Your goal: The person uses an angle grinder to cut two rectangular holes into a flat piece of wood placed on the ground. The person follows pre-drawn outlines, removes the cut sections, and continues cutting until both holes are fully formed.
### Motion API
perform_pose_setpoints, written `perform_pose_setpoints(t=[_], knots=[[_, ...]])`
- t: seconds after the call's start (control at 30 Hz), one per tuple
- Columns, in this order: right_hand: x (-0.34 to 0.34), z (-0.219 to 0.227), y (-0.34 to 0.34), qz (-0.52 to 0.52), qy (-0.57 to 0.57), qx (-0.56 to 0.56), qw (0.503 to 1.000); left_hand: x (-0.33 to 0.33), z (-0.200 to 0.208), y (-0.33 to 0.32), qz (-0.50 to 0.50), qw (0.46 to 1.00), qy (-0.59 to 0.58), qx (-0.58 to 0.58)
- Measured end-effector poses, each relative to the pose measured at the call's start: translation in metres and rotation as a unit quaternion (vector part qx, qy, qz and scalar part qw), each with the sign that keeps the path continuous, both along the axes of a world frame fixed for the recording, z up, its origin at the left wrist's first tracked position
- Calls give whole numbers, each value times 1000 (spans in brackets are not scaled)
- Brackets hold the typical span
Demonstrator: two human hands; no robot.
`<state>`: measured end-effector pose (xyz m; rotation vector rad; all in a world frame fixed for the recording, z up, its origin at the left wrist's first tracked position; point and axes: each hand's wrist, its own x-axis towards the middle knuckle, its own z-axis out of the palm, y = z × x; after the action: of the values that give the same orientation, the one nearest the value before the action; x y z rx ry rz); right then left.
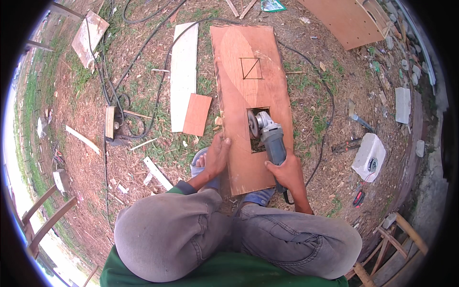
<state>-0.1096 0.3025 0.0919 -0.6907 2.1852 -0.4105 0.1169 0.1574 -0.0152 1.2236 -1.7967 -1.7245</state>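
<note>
A hand could pass over the upper board [234, 91]; lower down, grinder [274, 141] crowds hole [257, 148], left hand [218, 155] blocks the left edge, 1 cable [333, 102] arcs right.

Scraps and offcuts lay scattered over the dry, littered ground [148, 98].
A white plank [182, 62] lay on the left, its lower corner beside a small reddish-brown panel [197, 115], with a narrow white strip [158, 173] nearer and a square sheet [91, 37] at the upper left; to the right, a pale block [366, 152] carried a small round disc [372, 165], a red-and-black object [358, 198] lay just below it, and a large brown panel [348, 21] stretched across the upper corner.
</note>
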Motion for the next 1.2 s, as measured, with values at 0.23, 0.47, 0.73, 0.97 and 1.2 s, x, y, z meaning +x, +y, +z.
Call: perform_pose_setpoints(t=[0.23, 0.47, 0.73, 0.97, 1.2], knots=[[7, 0, -4, -4, 29, -4, 1000, -1, 1, 1, 10, 1000, 13, 0], [17, 1, -4, -25, 56, -10, 998, 0, -2, 3, 19, 999, 14, 46], [13, 4, 1, -13, 31, -2, 999, 1, -5, 3, 15, 999, -10, 34], [12, 1, -4, -9, 45, 5, 999, 2, -7, 2, 6, 1000, -7, 6], [15, 3, -7, -11, 47, 18, 999, 1, -5, 3, 11, 1000, 9, 16]])
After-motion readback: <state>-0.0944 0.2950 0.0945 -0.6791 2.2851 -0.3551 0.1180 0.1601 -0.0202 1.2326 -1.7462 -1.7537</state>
